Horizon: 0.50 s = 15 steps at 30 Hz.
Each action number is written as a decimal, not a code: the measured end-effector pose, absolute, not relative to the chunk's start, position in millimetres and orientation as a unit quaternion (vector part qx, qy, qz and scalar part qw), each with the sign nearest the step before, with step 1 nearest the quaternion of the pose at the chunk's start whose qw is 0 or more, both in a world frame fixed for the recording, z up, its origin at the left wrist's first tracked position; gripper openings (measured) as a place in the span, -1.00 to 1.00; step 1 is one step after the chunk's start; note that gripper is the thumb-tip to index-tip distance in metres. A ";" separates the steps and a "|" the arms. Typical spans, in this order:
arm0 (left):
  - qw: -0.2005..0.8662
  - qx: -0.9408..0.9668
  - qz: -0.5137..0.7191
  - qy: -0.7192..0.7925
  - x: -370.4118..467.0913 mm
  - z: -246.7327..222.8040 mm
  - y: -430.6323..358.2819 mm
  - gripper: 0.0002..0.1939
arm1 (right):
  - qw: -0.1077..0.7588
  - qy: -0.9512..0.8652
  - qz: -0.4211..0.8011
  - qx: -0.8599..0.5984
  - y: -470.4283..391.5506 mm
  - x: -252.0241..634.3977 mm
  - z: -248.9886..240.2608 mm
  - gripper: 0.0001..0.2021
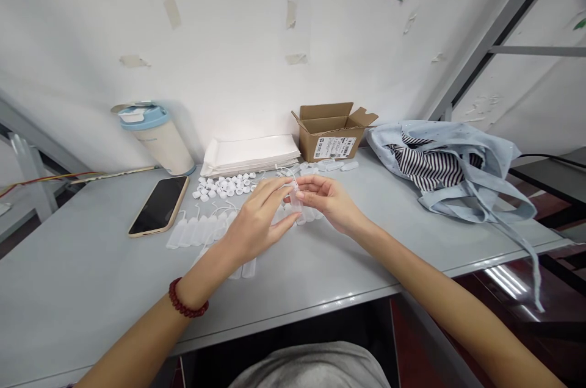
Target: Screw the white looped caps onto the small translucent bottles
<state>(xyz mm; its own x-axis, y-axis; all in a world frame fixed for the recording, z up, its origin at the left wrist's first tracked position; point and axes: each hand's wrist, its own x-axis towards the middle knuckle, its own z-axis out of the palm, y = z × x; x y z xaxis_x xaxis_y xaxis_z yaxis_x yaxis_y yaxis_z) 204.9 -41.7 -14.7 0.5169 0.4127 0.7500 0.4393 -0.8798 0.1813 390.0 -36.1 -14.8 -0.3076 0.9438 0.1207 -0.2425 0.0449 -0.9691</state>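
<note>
Between my two hands a small translucent plastic bottle (296, 204) stands roughly upright, with a thin white tube (289, 172) rising by its top. My left hand (254, 220) is closed around the bottle's side, thumb low and fingers high. The thumb and forefinger of my right hand (329, 200) pinch it near the neck; whether a cap sits there is hard to see. Under and beside my left hand lies a row of similar bottles (190, 232) with thin tubes sticking out. Loose white caps (224, 185) are piled just behind.
Behind the caps lies a stack of white sheets (251, 153), beside an open cardboard box (332, 144) with several bottles (332, 165) before it. A phone (159, 205) and a tumbler (158, 138) stand left. A light blue cloth bag (439, 162) lies right, its strap hanging over the table edge.
</note>
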 end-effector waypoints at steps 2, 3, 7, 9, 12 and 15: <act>0.022 -0.880 -0.409 -0.240 203.0 -14.3 -41.3 -0.59 | 0.486 -0.534 0.609 -0.327 -36.8 389.2 -14.5 -0.73; 0.027 -0.883 -0.403 -0.237 202.1 -13.7 -41.1 -0.60 | 0.484 -0.535 0.611 -0.326 -37.1 388.8 -14.3 -0.72; 0.056 -0.890 -0.388 -0.233 199.9 -8.5 -41.3 -0.62 | 0.463 -0.546 0.618 -0.325 -37.7 388.8 -13.6 -0.72; 0.067 -0.895 -0.378 -0.229 199.2 -5.0 -41.9 -0.65 | 0.444 -0.556 0.620 -0.332 -37.5 390.0 -13.6 -0.72; 0.073 -0.900 -0.363 -0.230 195.5 -1.4 -44.4 -0.66 | 0.416 -0.571 0.618 -0.345 -36.9 392.6 -14.2 -0.71; 0.061 -0.905 -0.341 -0.247 185.6 -1.4 -51.5 -0.62 | 0.410 -0.579 0.606 -0.358 -36.1 394.6 -13.6 -0.73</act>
<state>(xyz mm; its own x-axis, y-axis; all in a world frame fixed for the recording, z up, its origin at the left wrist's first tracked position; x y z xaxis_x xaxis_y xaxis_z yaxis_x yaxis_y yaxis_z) 185.6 -51.5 -1.4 0.6458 0.4055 0.6469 0.4890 -0.8704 0.0574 394.6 -36.1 -13.6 -0.4073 0.9124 0.0409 -0.0823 0.0079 -0.9966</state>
